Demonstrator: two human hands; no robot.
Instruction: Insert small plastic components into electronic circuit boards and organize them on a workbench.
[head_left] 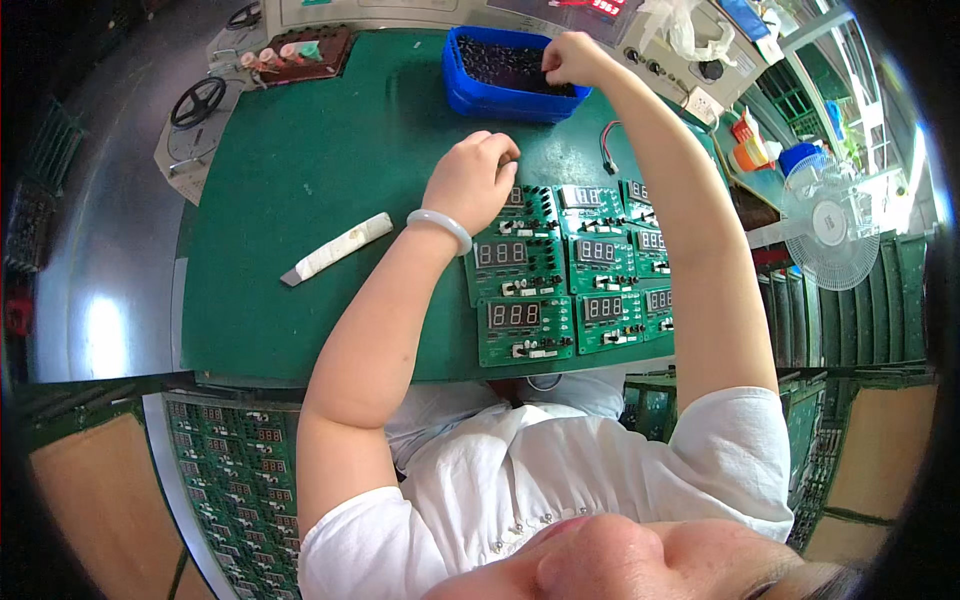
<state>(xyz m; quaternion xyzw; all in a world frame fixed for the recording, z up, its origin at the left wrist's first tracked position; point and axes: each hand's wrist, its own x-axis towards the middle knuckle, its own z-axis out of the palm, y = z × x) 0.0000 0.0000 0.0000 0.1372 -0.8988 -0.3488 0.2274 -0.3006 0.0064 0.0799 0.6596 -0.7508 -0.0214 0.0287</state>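
Note:
My right hand [578, 60] reaches over the far right rim of a blue plastic bin [515, 105]. Its fingers are drawn together at the small black parts [500, 62] inside, and whatever they pinch is too small to make out. My left hand [474, 176], with a pale bangle on the wrist, hovers by the far left corner of a block of green circuit boards [525, 345]. Its fingers curl inward, hiding anything between them. The boards lie in rows, each with a three-digit display; my right forearm covers part of the right column.
A white-wrapped blade tool [345, 245] lies left of my left forearm. A short red-and-black cable [608, 150] rests beyond the boards. Small bottles stand in a brown tray [315, 60] at far left. Instruments line the back; a fan [830, 222] stands right. More boards [235, 480] sit lower left.

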